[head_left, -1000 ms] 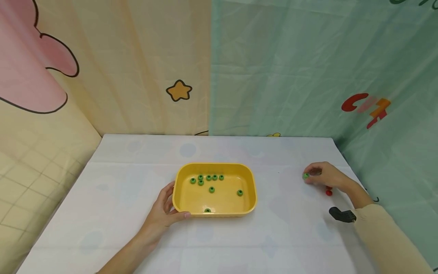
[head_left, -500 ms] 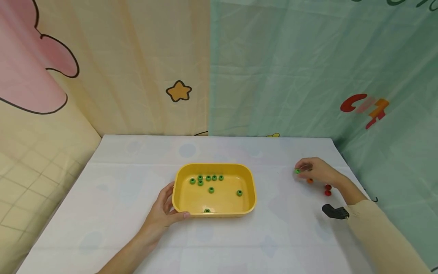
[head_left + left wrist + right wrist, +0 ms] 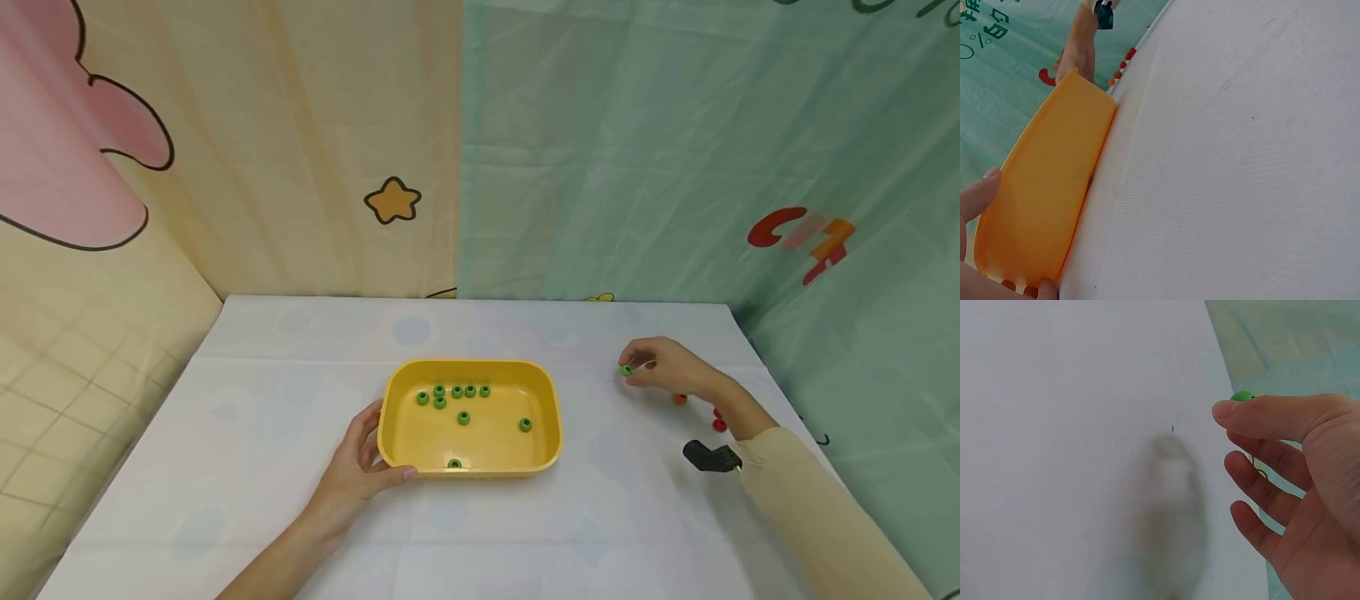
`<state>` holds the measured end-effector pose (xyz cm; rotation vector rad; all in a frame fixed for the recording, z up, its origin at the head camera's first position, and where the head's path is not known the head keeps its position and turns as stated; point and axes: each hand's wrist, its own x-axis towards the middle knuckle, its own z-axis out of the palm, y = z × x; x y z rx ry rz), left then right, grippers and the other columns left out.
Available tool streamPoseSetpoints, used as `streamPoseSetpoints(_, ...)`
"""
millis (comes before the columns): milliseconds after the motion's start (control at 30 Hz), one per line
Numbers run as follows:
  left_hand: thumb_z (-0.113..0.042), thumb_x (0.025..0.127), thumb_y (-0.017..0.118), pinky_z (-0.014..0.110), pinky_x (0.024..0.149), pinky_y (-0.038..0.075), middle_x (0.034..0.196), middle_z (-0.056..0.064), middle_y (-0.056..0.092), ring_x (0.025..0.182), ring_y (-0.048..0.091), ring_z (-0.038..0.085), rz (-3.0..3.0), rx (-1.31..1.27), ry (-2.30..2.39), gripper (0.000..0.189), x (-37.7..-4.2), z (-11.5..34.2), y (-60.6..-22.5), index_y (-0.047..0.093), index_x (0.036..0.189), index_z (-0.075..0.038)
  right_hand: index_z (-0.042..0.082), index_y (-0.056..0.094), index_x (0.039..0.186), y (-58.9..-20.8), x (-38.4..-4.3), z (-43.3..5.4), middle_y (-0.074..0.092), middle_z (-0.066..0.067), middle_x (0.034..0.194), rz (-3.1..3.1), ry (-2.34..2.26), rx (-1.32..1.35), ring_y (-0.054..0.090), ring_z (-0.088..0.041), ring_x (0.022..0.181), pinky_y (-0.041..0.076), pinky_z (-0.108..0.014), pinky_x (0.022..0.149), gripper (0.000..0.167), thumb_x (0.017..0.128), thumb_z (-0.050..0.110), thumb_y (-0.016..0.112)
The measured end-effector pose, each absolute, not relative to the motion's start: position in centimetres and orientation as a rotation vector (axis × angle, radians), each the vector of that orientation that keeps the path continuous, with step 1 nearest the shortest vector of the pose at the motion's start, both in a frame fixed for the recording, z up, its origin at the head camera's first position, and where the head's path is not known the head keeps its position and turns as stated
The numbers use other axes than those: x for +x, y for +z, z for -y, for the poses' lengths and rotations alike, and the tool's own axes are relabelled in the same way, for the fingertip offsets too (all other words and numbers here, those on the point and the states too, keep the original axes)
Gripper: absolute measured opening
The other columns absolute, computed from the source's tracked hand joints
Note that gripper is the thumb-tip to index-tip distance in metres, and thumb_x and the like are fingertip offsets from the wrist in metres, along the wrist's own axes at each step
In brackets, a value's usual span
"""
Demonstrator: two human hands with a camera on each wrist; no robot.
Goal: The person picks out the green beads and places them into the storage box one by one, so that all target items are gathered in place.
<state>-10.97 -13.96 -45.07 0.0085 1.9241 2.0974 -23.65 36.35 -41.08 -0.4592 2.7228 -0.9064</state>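
Observation:
A yellow tray [image 3: 487, 450] stands on the white table, with several green beads [image 3: 464, 418] scattered on its floor. My left hand [image 3: 362, 458] grips the tray's left end, thumb on the near rim; the left wrist view shows its thumb [image 3: 982, 190] against the tray's side [image 3: 1047, 181]. To the right of the tray, my right hand [image 3: 663, 365] pinches one green bead [image 3: 626, 370] between thumb and fingertips, held above the table. In the right wrist view the thumb mostly hides that green bead [image 3: 1243, 396], and the other fingers are loosely bent.
An orange bead [image 3: 679, 399] and red beads [image 3: 719, 424] lie on the table [image 3: 585, 533] under and behind the right forearm, partly hidden by it. A black device [image 3: 711, 457] sticks out from the right sleeve. Printed curtains [image 3: 600, 167] close off the table's back and sides.
My right hand has moved left toward the tray with the green bead, uncovering the orange bead on the table. The left hand and the tray have stayed in place.

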Motion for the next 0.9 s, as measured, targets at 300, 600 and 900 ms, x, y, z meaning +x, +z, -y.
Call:
streamPoseSetpoints(300, 0.001, 0.082, 0.086, 0.029, 0.112, 0.042, 0.165, 0.002, 0.023, 0.149, 0.032, 0.027, -1.937, 0.020, 2.098, 0.107, -11.0, 14.1, -45.1, 0.019, 0.163, -0.019, 0.003, 0.068, 0.109, -40.1, -24.2, -34.3, 0.069, -0.008, 0.112, -2.681, -0.907, -0.505, 0.064, -0.035, 0.113, 0.054, -0.054, 0.100, 0.020, 0.092, 0.006, 0.078)
streamPoseSetpoints(600, 0.002, 0.081, 0.086, 0.029, 0.112, 0.043, 0.165, 0.003, 0.023, 0.148, 0.033, 0.027, -1.920, 0.014, 2.113, 0.109, -11.0, 14.0, -45.5, 0.018, 0.163, -0.018, 0.003, 0.069, 0.108, -39.4, -24.5, -32.7, 0.069, -0.005, 0.109, -2.653, -0.924, -0.573, 0.065, -0.032, 0.110, 0.056, -0.051, 0.098, 0.020, 0.091, 0.005, 0.079)
streamPoseSetpoints(900, 0.003, 0.081, 0.086, 0.029, 0.111, 0.043, 0.166, 0.002, 0.023, 0.149, 0.032, 0.027, -1.924, 0.002, 2.105, 0.109, -11.0, 13.9, -45.4, 0.018, 0.163, -0.018, 0.007, 0.070, 0.106, -38.8, -24.8, -30.6, 0.069, -0.002, 0.107, -2.618, -0.906, -0.652, 0.066, -0.030, 0.109, 0.055, -0.051, 0.101, 0.019, 0.090, 0.006, 0.080)
